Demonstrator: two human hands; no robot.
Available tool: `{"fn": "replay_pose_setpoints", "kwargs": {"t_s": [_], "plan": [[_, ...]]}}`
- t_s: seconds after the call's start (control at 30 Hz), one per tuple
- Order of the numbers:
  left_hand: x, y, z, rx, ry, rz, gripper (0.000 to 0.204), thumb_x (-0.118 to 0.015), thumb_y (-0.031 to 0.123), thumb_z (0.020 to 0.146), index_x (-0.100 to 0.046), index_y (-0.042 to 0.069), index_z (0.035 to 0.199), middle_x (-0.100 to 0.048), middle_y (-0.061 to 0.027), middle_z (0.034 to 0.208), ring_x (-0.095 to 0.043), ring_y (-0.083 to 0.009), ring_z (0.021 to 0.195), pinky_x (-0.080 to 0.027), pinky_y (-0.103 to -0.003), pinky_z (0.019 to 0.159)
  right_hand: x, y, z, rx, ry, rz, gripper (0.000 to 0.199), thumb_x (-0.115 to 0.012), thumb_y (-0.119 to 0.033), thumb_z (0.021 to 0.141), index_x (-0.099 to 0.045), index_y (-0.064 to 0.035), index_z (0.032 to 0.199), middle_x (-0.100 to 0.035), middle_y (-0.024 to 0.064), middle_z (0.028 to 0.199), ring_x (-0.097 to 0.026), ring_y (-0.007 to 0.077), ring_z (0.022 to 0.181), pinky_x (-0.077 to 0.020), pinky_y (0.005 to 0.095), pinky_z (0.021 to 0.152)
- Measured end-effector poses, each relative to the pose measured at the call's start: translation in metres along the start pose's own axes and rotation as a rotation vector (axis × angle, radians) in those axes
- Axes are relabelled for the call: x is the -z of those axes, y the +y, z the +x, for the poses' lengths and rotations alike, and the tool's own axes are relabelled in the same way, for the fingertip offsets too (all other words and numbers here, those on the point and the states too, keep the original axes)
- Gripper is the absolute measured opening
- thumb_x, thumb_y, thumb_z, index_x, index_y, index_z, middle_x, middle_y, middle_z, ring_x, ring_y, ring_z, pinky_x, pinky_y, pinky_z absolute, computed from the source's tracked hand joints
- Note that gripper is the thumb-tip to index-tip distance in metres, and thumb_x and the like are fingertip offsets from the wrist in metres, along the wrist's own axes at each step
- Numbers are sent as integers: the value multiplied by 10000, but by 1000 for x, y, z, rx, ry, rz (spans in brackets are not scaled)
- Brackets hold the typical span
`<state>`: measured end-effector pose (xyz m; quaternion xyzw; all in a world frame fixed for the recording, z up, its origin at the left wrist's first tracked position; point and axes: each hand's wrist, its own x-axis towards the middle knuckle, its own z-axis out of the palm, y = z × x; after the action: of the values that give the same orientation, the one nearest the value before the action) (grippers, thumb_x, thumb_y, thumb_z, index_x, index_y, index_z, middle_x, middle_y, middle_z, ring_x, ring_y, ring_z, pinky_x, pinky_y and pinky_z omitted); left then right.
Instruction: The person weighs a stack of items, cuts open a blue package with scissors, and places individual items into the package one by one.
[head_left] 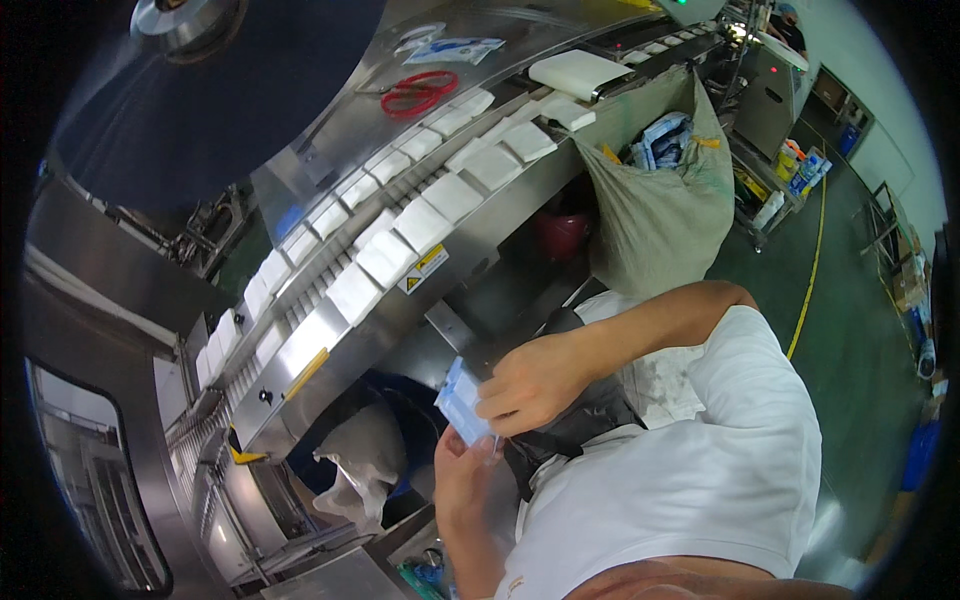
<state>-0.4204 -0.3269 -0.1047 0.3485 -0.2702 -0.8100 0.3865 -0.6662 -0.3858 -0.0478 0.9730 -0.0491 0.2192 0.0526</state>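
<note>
In front of my body, both hands are closed on a small blue and white packet [460, 402]. My left hand [463, 475] pinches its lower end from below. My right hand [533, 385] grips its side from the right, fingers curled and partly hiding it. Beyond my hands runs a conveyor lined with folded white pads [422, 224], several in two rows. Below the packet, a dark blue bin [415, 415] with a crumpled whitish bag [365, 450] in it stands under the conveyor.
A large beige sack [655, 215] holding blue packets hangs at the conveyor's right end. Red-handled scissors [420, 93] lie on the metal top. A big dark roll [220, 90] fills the upper left. A yellow line [808, 270] crosses the green floor at right.
</note>
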Motion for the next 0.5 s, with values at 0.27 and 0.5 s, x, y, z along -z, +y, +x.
{"fn": "replay_pose_setpoints", "kwargs": {"t_s": [0.27, 0.5], "plan": [[0, -1, -4, -782, 217, 681, 638, -694, 430, 1010, -503, 18, 1459, -571, -141, 1407, -576, -271, 1278, -475, -384, 1057, 4, -6, -2, -452, 198, 471, 165, -742, -224, 911, -672, -75, 894, -563, 56, 860, -646, 254, 774, -513, 383, 590], [-24, 10, 8, -808, 176, 704, 132, -696, 91, 982, -707, -40, 966, -716, -126, 1006, -654, -171, 915, -505, -275, 797, 0, -4, 8, -522, 256, 547, 197, -756, -258, 901, -694, -72, 924, -587, 59, 883, -637, 277, 779, -514, 389, 650]]}}
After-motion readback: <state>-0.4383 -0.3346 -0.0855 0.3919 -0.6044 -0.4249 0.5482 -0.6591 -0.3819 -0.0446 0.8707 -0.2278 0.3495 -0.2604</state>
